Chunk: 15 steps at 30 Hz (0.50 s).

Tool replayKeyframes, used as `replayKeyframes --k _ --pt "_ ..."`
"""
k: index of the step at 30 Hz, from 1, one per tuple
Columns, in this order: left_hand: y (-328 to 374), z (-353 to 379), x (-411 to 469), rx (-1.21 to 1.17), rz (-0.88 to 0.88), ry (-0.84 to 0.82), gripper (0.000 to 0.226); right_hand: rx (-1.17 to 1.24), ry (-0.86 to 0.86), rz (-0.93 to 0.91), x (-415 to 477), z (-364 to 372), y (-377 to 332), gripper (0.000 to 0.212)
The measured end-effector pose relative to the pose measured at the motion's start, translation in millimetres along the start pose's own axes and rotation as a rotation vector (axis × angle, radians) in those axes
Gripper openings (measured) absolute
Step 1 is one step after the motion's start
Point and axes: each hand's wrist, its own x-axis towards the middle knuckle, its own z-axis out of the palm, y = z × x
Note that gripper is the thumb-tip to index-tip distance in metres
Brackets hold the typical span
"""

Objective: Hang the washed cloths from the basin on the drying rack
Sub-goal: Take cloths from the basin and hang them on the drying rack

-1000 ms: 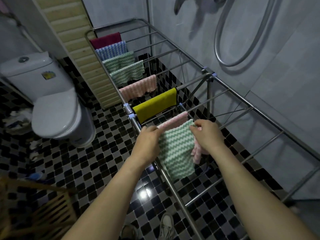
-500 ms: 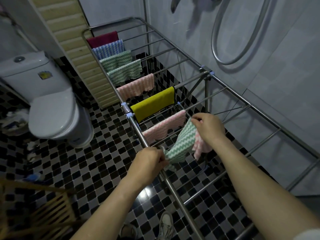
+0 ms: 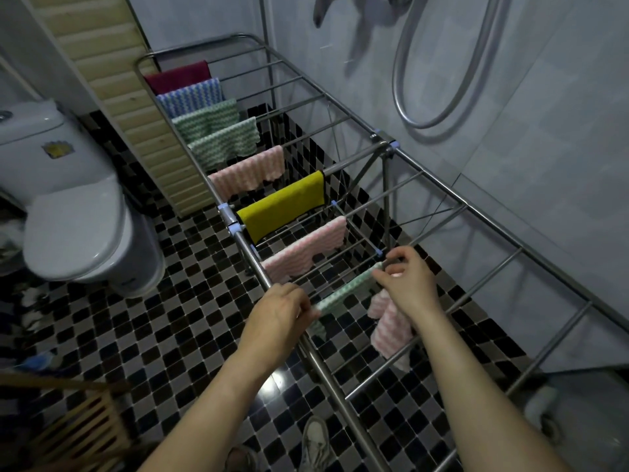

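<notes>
A green-and-white striped cloth (image 3: 343,292) is stretched along a rail of the metal drying rack (image 3: 435,185). My left hand (image 3: 282,306) pinches its near end at the rack's left side bar. My right hand (image 3: 405,279) pinches its far end, and a pink cloth (image 3: 389,327) hangs from under that same hand. Several cloths hang on the rails beyond: pink (image 3: 304,252), yellow (image 3: 280,206), pink (image 3: 248,173), two green (image 3: 224,144), blue (image 3: 190,97), maroon (image 3: 178,76). The basin is out of view.
A white toilet (image 3: 71,212) stands to the left on the black-and-white tiled floor. A wooden slatted piece (image 3: 68,427) is at bottom left. A shower hose (image 3: 429,80) hangs on the tiled wall at the right. Bare rails run on the rack's right half and near end.
The green cloth went from held up between my hands to lowered and pulled flat along a rail. My left hand moved down to the side bar; my right hand moved right.
</notes>
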Motion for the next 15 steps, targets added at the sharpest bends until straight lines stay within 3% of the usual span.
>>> replayKeyframes --k 6,10,15 --pt "-10.8 -3.3 1.9 0.010 0.075 0.027 0.021 0.022 0.118 0.005 9.1 -5.5 -1.0 0.014" --pt "-12.9 -4.4 -3.2 0.084 0.206 0.115 0.020 -0.044 0.158 -0.011 18.4 -8.4 -11.7 0.015" --pt "-18.2 -1.2 -13.8 0.155 0.251 0.020 0.028 -0.218 0.139 -0.077 20.0 -6.8 -15.1 0.022"
